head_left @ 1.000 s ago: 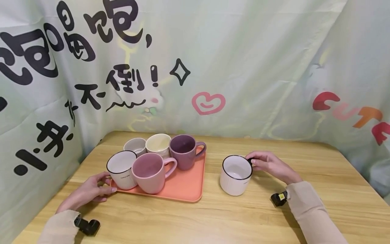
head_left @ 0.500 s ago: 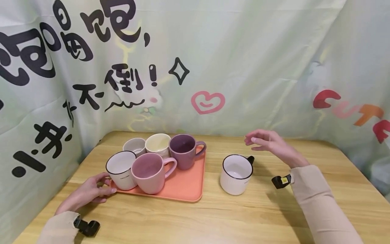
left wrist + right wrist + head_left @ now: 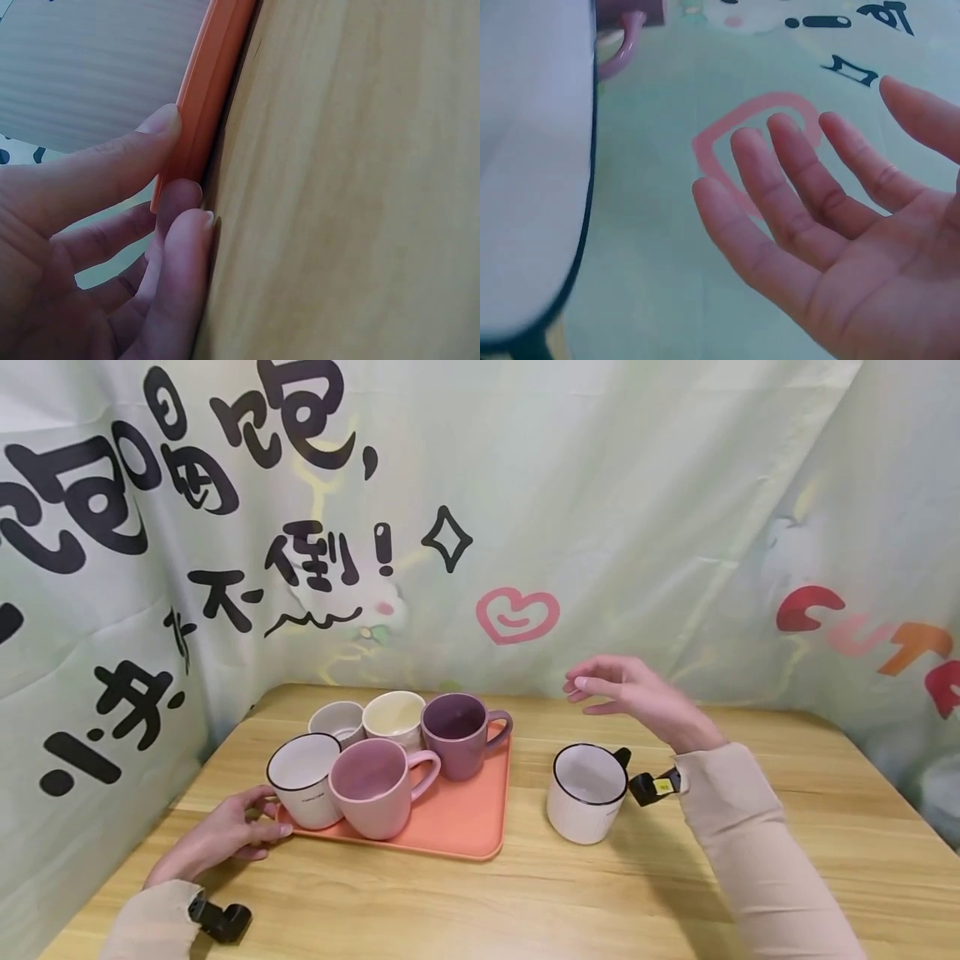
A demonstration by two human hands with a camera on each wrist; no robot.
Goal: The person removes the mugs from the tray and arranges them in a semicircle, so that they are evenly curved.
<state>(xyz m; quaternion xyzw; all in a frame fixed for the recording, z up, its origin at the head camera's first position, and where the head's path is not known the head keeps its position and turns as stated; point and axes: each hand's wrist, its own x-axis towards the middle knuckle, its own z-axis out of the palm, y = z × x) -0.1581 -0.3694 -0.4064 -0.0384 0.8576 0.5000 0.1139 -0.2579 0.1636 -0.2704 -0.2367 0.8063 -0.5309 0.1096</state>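
My left hand [image 3: 213, 839] pinches the near left corner of an orange tray [image 3: 468, 814]; in the left wrist view the thumb [image 3: 135, 161] lies on the tray's rim, with fingertips against its side. Toward the back, my right hand [image 3: 633, 693] hovers with nothing in it, fingers loosely bent. Below it, a white mug [image 3: 585, 814] with a black rim and black handle stands upright on the table. Several mugs stand on the tray: a black-rimmed white one [image 3: 309, 806], a pink one [image 3: 371, 802], a purple one [image 3: 457, 747], a cream one [image 3: 393, 714] and a grey one [image 3: 335, 720].
The wooden table [image 3: 420, 910] reaches back to a printed curtain [image 3: 600, 510], which also hangs along the left side. A small black camera sits on each wrist. The white mug stands right of the tray with a gap between them.
My right hand has let go of the white mug's handle, risen, and moved back and then left above it. The mug stays where it was. My left hand keeps its hold on the tray.
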